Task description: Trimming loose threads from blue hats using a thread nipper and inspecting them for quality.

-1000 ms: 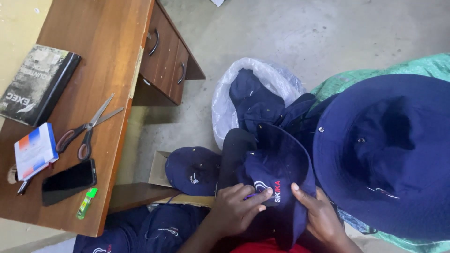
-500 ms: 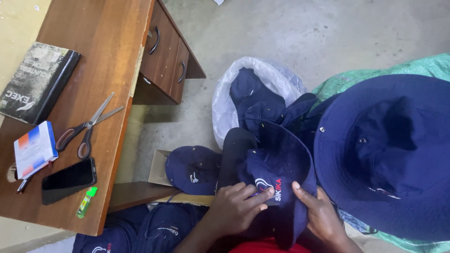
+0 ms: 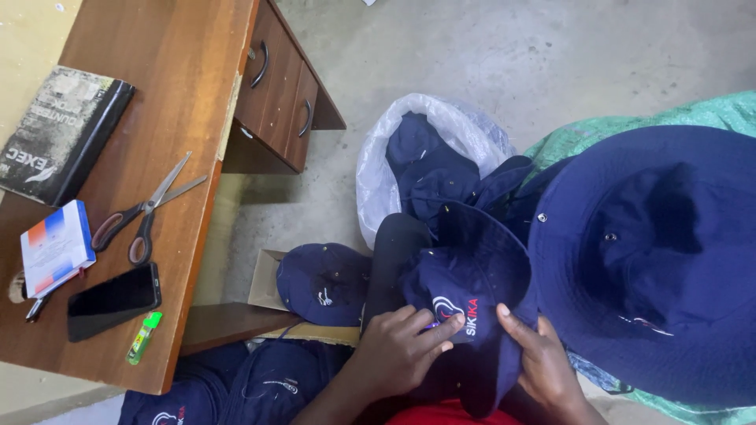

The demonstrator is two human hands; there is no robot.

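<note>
**Both hands on the navy hat, fingers shifted over its emblem**

At six o'clock, nearest the camera, the left hand [image 3: 398, 354] presses curled fingers onto the navy blue cloth bucket hat with a white and red embroidered emblem [image 3: 465, 287]; the fingertips now sit lower and closer over the emblem than half a second ago. The right hand [image 3: 543, 366] pinches the hat's brim at five o'clock, thumb on top, fingers wrapped beneath; its grip has hardly changed. The hat lies at the lower centre, between both hands, in nearly the same spot as before.

At seven o'clock lie more folded navy hats [image 3: 268, 386]. At nine o'clock from the held hat, a navy cap [image 3: 323, 283] rests on a cardboard piece. At three o'clock a large wide-brimmed navy hat [image 3: 646, 260] fills the right side. At twelve o'clock a clear plastic bag of navy hats [image 3: 425, 157] stands on the grey floor.

Far left, the brown wooden desk [image 3: 173, 94] carries orange-handled scissors [image 3: 142, 216], a black phone [image 3: 114, 301], a green lighter [image 3: 144, 337] and a dark book [image 3: 63, 130], all unmoved.
</note>
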